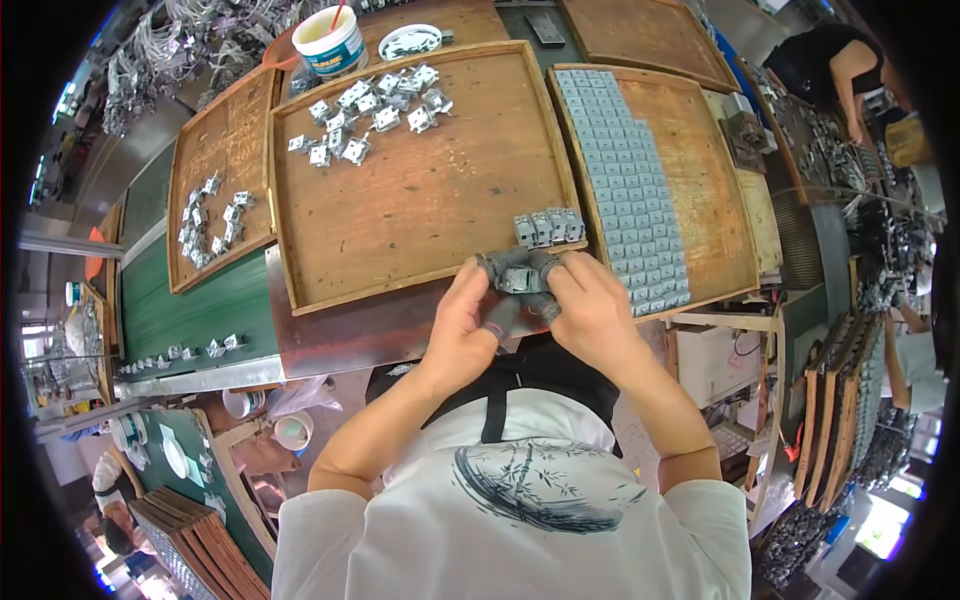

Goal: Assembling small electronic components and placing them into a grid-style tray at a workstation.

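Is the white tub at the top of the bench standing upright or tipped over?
Upright: the white tub shows its round open mouth to the camera, a red stick leaning inside.

We observe the left hand (462, 322) and right hand (590, 310), fingertips in grey covers, pinching a small metal part (517, 280) together at the near rim of the wooden tray (420, 190), just below a short row of grey parts (548, 228), with loose metal parts (370, 112) heaped at its far side.
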Motion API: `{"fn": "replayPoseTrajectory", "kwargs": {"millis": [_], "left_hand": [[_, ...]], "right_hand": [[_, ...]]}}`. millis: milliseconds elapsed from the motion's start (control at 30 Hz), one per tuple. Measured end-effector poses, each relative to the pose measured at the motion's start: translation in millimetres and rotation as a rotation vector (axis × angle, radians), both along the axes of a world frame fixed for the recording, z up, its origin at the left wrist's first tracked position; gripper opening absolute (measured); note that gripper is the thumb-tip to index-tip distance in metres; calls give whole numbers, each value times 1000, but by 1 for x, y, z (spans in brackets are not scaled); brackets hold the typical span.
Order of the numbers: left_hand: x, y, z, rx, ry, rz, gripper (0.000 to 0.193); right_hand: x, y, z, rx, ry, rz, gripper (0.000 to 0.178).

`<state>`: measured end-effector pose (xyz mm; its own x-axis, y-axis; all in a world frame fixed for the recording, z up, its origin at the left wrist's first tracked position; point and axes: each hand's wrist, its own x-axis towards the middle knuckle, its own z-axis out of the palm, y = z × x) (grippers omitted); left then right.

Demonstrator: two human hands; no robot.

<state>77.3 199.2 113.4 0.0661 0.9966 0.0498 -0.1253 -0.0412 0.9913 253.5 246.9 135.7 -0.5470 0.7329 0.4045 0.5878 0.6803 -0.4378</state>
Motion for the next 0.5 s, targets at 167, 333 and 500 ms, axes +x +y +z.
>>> {"fn": "replayPoseTrajectory", "kwargs": {"millis": [167,333,500], "left_hand": [[14,4,-6,251,599,203,67],[0,17,-18,326,593,118,72],[6,25,-21,455,568,46,73]], "right_hand": [[-9,-5,-13,-29,55,-70,27],[0,10,-14,-459,134,-57,43],[8,22,-26,-938,284,103,41]]}}
